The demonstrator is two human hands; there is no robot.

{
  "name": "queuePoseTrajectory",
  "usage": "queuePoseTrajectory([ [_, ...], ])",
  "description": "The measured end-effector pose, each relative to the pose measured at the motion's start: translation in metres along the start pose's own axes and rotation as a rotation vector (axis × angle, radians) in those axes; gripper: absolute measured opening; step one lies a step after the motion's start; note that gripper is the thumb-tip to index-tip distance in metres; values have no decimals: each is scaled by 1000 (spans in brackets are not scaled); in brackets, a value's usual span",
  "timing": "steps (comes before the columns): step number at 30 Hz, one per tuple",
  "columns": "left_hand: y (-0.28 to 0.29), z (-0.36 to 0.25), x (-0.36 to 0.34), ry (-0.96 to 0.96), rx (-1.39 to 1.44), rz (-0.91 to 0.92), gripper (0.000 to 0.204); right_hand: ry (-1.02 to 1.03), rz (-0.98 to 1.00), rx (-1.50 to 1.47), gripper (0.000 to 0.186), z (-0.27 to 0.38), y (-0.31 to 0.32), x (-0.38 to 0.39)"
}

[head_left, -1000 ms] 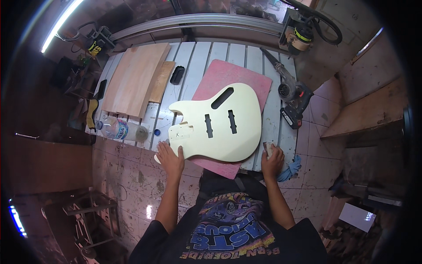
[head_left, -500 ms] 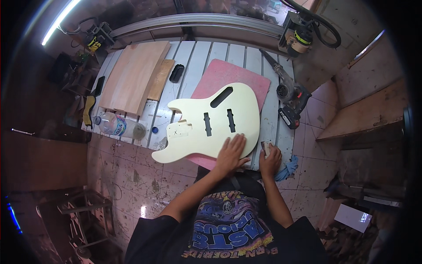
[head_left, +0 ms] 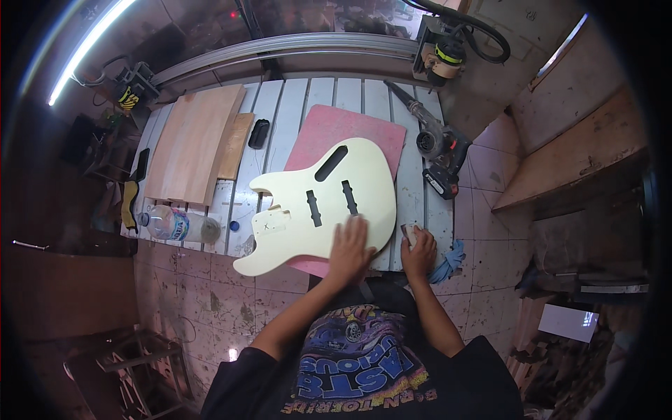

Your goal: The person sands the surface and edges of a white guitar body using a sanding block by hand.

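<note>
A cream-coloured electric guitar body (head_left: 374, 175) lies flat, with two narrow pickup slots, a longer slanted cavity and a neck pocket showing. My left hand (head_left: 350, 248) rests on its lower right part, fingers stretched out and fingertips just below the right-hand pickup slot. Beneath the body is a pink mat (head_left: 332, 126), placed on the slatted table (head_left: 294, 105). Beside the body's lower right edge, my right hand (head_left: 420, 252) is closed around a small pale sanding block (head_left: 409, 235) by the table's near edge.
A cordless blower (head_left: 437, 150) lies at the right, a blue cloth (head_left: 448, 262) at the near right corner. Wooden boards (head_left: 192, 143), a black tray-like piece (head_left: 259, 133), a plastic bottle (head_left: 175, 224) and a blue cap (head_left: 234, 226) are on the left. A machine rail (head_left: 294, 43) spans the back.
The whole view has shifted, moving the scene left and slightly down. My left hand has slid slightly left over the guitar body; my right hand still grips the sanding block beside it.
</note>
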State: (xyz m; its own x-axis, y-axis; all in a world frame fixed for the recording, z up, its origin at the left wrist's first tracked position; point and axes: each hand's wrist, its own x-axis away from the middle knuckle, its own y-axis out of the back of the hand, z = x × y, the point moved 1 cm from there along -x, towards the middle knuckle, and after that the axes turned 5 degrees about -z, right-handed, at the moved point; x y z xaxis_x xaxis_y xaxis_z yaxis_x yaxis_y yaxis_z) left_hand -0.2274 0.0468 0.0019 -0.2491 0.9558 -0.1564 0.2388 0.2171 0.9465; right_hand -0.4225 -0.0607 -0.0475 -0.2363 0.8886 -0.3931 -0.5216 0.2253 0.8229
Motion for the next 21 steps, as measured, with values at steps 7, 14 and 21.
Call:
queuePoseTrajectory([
  [7, -3, 1, -13, -276, 63, -18, 72, -11, 41, -43, 50, 3, 8, -5],
  [14, 25, 79, -13, 47, -12, -72, 78, -45, 94, -390, 47, 45, 16, -38],
  [21, 46, 154, -27, 231, -63, -133, 79, 205, 67, -271, 40, 110, 8, 39],
])
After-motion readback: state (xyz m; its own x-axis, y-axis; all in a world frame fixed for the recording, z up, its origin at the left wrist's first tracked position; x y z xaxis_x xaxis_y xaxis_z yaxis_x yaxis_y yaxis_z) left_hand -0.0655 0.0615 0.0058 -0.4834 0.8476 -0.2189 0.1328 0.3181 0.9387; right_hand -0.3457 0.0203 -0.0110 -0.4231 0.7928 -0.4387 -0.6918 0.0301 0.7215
